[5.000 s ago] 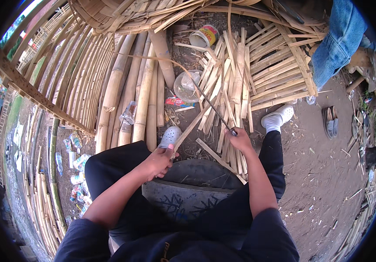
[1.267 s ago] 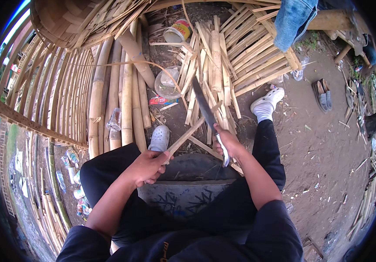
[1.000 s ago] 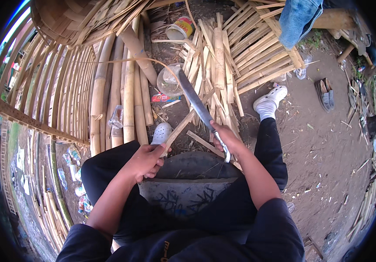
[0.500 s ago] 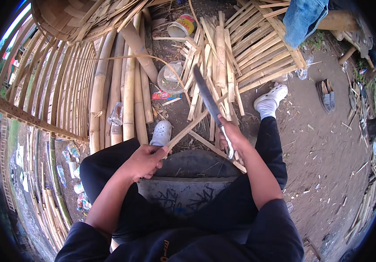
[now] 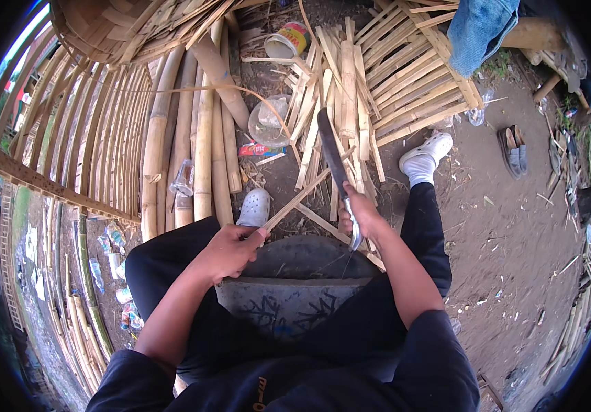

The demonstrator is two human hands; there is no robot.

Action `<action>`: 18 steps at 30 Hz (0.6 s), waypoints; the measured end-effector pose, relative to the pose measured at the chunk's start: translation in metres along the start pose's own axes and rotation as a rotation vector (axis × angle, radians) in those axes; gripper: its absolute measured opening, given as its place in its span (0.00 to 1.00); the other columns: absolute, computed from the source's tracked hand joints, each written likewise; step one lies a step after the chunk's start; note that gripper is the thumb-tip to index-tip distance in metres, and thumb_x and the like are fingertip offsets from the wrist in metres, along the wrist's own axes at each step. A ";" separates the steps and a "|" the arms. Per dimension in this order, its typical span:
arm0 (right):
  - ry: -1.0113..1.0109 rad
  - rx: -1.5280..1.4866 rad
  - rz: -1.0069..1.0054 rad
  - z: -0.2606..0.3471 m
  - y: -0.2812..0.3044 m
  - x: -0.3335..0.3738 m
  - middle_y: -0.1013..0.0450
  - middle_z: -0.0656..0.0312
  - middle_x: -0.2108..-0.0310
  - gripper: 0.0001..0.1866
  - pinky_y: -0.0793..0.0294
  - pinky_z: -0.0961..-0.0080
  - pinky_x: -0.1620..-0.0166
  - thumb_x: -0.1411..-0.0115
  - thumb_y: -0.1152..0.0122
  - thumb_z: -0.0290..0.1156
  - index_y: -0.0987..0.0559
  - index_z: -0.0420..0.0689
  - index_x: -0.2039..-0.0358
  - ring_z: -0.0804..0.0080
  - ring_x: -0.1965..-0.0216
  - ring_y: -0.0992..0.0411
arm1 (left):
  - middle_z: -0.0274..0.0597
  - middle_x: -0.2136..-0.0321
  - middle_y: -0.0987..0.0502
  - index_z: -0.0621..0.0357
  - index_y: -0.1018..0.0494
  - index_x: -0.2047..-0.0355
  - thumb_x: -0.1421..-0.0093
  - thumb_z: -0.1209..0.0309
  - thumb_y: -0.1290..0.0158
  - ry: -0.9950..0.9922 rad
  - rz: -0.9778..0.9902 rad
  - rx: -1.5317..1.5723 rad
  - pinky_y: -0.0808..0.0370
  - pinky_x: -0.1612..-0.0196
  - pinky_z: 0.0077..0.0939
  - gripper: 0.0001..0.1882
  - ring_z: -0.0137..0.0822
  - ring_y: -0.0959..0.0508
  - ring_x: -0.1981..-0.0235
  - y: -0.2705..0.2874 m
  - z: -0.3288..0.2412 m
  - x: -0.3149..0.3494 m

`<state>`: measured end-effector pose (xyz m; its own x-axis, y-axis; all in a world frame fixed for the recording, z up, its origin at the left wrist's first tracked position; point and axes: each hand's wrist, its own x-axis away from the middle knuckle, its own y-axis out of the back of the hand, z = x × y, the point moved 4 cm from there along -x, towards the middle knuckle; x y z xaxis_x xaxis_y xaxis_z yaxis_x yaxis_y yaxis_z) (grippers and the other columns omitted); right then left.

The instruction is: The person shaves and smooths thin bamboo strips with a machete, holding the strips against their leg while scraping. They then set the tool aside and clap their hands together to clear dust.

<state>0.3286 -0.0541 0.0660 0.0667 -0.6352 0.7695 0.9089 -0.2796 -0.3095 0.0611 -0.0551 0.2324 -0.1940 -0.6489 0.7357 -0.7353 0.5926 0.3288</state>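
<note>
My left hand (image 5: pixel 230 253) is closed around the near end of a thin bamboo strip (image 5: pixel 297 198), which slants up and away to the right. In my right hand (image 5: pixel 362 216) is the handle of a machete (image 5: pixel 334 150), its long dark blade pointing away from me and slightly left. The blade passes over or against the far part of the strip; whether they touch, I cannot tell. Another bamboo strip (image 5: pixel 323 223) lies slantwise beneath, partly hidden by my right hand. Between my knees is a dark, round-edged surface (image 5: pixel 302 257).
Split bamboo pieces (image 5: pixel 347 89) are heaped ahead, beside a slatted bamboo panel (image 5: pixel 416 72). Bamboo poles (image 5: pixel 203 151) and a slatted frame (image 5: pixel 96 137) stand left. A plastic cup (image 5: pixel 183 180), a tin (image 5: pixel 286 41) and a pair of shoes (image 5: pixel 512 151) are around. Denim cloth (image 5: pixel 481 31) hangs at upper right.
The machete's tip has swung right and a little nearer to me, and its handle end has shifted slightly left. My left hand has barely moved and keeps its grip on the strip.
</note>
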 end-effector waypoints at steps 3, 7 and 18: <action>0.007 0.182 0.146 -0.020 -0.050 0.034 0.45 0.69 0.89 0.29 0.48 0.76 0.87 0.34 0.56 0.61 0.36 0.47 0.76 0.76 0.91 0.47 | 0.33 0.82 0.34 0.63 0.26 0.62 0.31 0.56 0.52 0.034 -0.076 0.004 0.44 0.88 0.19 0.20 0.20 0.41 0.90 0.000 -0.008 0.003; 0.060 0.245 0.146 -0.011 -0.050 0.026 0.44 0.69 0.89 0.29 0.48 0.76 0.88 0.35 0.53 0.61 0.34 0.46 0.76 0.76 0.91 0.46 | 0.32 0.82 0.34 0.63 0.25 0.62 0.31 0.56 0.52 0.042 -0.075 0.063 0.43 0.88 0.18 0.20 0.20 0.41 0.90 0.009 0.012 -0.012; 0.063 0.173 0.149 -0.026 -0.062 0.024 0.42 0.67 0.89 0.28 0.44 0.74 0.88 0.33 0.53 0.58 0.34 0.44 0.75 0.75 0.92 0.43 | 0.32 0.83 0.33 0.63 0.27 0.67 0.31 0.56 0.54 0.015 -0.083 -0.074 0.42 0.87 0.18 0.20 0.20 0.39 0.89 -0.003 -0.001 -0.007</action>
<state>0.2635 -0.0714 0.0892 0.1842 -0.7053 0.6846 0.9484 -0.0553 -0.3121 0.0650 -0.0522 0.2271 -0.1243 -0.6900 0.7131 -0.6984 0.5713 0.4311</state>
